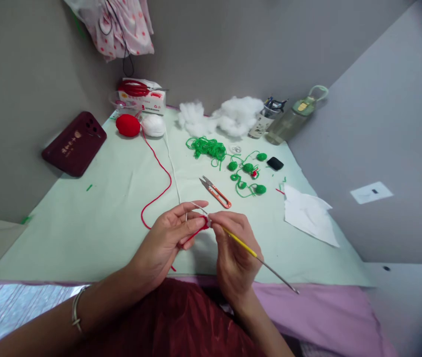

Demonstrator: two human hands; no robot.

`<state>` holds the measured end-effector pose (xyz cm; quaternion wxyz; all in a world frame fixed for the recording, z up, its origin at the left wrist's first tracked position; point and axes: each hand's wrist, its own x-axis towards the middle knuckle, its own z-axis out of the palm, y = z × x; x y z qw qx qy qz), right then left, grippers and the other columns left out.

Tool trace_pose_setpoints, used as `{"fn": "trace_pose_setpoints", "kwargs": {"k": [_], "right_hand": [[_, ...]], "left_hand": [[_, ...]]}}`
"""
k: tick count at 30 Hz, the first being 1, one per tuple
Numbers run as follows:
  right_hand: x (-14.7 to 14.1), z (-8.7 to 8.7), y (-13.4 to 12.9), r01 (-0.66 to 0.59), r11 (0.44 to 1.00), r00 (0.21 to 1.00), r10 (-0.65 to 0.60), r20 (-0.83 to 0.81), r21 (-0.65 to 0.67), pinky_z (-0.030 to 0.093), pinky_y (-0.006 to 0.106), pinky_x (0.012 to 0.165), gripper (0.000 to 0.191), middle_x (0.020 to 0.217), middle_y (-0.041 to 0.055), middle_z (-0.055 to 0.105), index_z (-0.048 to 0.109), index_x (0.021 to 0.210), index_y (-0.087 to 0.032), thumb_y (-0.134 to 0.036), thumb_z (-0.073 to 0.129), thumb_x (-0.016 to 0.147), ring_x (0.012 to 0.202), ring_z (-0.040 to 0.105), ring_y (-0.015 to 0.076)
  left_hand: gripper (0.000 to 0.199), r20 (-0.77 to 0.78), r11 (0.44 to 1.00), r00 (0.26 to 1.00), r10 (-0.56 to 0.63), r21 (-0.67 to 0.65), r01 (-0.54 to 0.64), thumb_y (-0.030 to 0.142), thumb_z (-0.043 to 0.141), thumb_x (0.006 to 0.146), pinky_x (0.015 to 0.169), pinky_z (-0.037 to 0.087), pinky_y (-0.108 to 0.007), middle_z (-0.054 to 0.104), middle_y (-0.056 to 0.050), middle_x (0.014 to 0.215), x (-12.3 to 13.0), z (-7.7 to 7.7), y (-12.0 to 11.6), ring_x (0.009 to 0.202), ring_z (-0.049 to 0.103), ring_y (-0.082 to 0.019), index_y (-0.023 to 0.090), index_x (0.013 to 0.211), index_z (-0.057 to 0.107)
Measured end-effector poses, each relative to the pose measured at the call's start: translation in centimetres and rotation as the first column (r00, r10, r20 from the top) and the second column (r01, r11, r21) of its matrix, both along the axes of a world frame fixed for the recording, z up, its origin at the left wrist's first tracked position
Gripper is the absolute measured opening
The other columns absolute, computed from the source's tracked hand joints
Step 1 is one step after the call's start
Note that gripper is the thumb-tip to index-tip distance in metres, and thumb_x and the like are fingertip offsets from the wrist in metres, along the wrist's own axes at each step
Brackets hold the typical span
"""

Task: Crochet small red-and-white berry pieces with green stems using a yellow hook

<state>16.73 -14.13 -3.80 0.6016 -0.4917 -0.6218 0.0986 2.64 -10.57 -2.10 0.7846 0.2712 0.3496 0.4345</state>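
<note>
Between the thumb and fingers of my left hand is a small red and white crochet piece. White yarn runs over the left fingers to the work, and a red strand trails across the table. My right hand grips a crochet hook with a yellow handle like a pen. The hook's tip meets the piece, mostly hidden by the fingers. Just beyond my hands lie orange thread snips, apart from both.
Red and white yarn balls stand before a box topped by red scissors. Green yarn, small green crocheted pieces, white stuffing, a bottle, a phone and white paper surround the work area.
</note>
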Motion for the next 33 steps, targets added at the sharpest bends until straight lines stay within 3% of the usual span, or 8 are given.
{"fn": "trace_pose_setpoints", "kwargs": {"k": [6,14,17,20,25,33], "right_hand": [[0.29,0.25,-0.13,-0.127,0.990,0.986,0.121,-0.112,-0.052,0.061,0.034,0.079,0.026,0.092,0.0029,0.077,0.078,0.110,-0.026,-0.009,0.061,0.100,0.090,0.072,0.0172],[0.51,-0.27,0.09,-0.169,0.984,0.929,0.138,-0.345,-0.063,0.058,0.034,0.071,0.020,0.085,0.0008,0.075,0.078,0.104,-0.027,-0.018,0.060,0.102,0.076,0.070,0.0164],[0.35,-0.30,0.09,-0.162,0.986,0.929,0.135,-0.345,-0.050,0.057,0.035,0.070,0.021,0.084,0.0012,0.074,0.077,0.104,-0.026,-0.018,0.058,0.104,0.076,0.070,0.0170],[0.27,-0.11,-0.13,-0.071,0.997,0.967,0.065,-0.247,-0.016,0.058,0.036,0.071,0.023,0.086,0.0022,0.075,0.076,0.105,-0.025,-0.015,0.056,0.103,0.078,0.070,0.0174],[0.35,0.18,-0.47,-0.059,0.998,0.993,0.061,-0.100,0.022,0.062,0.037,0.079,0.026,0.092,0.0034,0.078,0.077,0.108,-0.025,-0.010,0.057,0.101,0.089,0.072,0.0185],[0.41,-0.17,-0.24,-0.115,0.993,0.975,0.110,-0.192,-0.013,0.063,0.033,0.075,0.026,0.095,0.0030,0.078,0.078,0.109,-0.027,-0.012,0.059,0.102,0.086,0.073,0.0168]], "left_hand": [[0.031,-0.017,1.000,0.999,0.031,0.001,-0.031,0.027,0.088,0.082,0.051,0.030,-0.018,0.053,0.006,0.068,-0.26,0.17,0.03,0.054,0.031,-0.005,0.019,0.111,0.081],[0.018,-0.036,0.999,0.999,0.037,0.006,-0.037,0.029,0.089,0.080,0.051,0.031,-0.018,0.047,0.007,0.060,-0.39,0.31,0.23,0.053,0.031,-0.006,0.020,0.095,0.085],[0.016,-0.047,0.999,0.998,0.050,0.014,-0.049,0.028,0.089,0.079,0.051,0.031,-0.018,0.045,0.007,0.057,-0.31,0.37,0.10,0.054,0.031,-0.006,0.021,0.093,0.085],[0.016,-0.058,0.999,0.997,0.048,0.018,-0.047,0.029,0.089,0.079,0.051,0.031,-0.017,0.046,0.007,0.058,-0.25,0.34,-0.10,0.053,0.031,-0.005,0.020,0.092,0.085],[0.032,-0.008,0.999,0.999,0.049,0.001,-0.049,0.026,0.089,0.081,0.050,0.031,-0.016,0.056,0.006,0.071,-0.18,0.42,-0.07,0.052,0.033,-0.001,0.020,0.111,0.083],[0.064,-0.014,1.000,1.000,0.011,0.016,-0.010,0.023,0.091,0.080,0.045,0.031,-0.015,0.064,0.006,0.076,-0.20,0.90,-0.14,0.049,0.036,-0.001,0.017,0.138,0.065]]}}
